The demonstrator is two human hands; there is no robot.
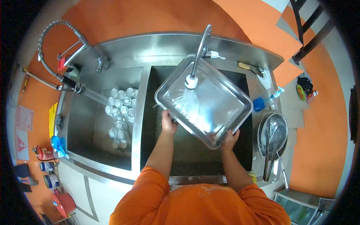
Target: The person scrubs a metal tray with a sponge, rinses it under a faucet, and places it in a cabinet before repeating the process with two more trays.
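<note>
A rectangular stainless steel tray (221,101) is held tilted over the right sink basin (198,161), under a running faucet (191,81). Water from the white nozzle splashes onto the tray's inside. My left hand (168,123) grips the tray's near left edge, its fingers partly hidden beneath the rim. At the near right corner, my right hand (229,140) is closed on the rim, with the thumb side showing.
In the left basin (90,138), several clear glasses (122,107) stand under a running spray faucet (78,87). On the right counter are a blue soap pump bottle (264,100), a metal bowl with strainers and tongs (275,131), and a wooden-handled brush (247,67). A blue cloth (58,145) lies on the left edge.
</note>
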